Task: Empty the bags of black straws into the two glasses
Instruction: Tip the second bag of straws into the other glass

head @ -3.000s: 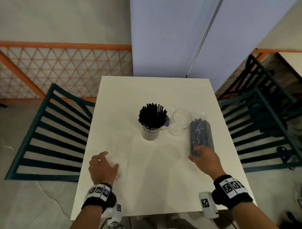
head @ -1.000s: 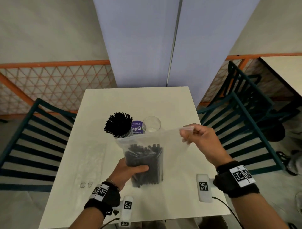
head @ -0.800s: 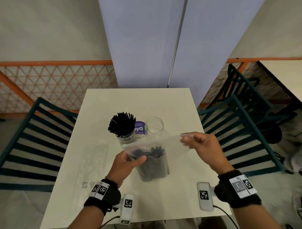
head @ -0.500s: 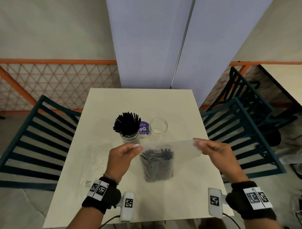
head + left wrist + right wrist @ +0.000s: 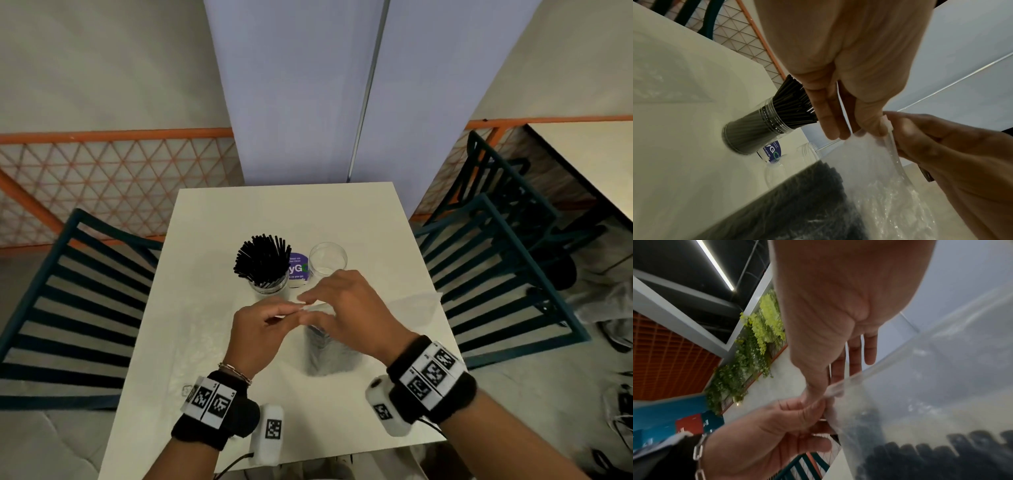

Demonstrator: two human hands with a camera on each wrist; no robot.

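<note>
On the white table stand a glass packed with black straws and, to its right, an empty glass. A clear zip bag of black straws hangs upright in front of them, partly hidden behind my hands. My left hand pinches the bag's top edge at its left corner. My right hand meets it there, thumb and forefinger on the same seal strip, other fingers spread. The right wrist view shows the straw tips inside the bag.
A purple round sticker lies between the two glasses. An empty clear bag lies flat on the table's left side. Teal slatted chairs stand to the left and right. A second table is at the far right.
My right hand has slid left along the bag's top edge from the right corner to meet my left hand at the left corner. The bag's right corner now hangs free.
</note>
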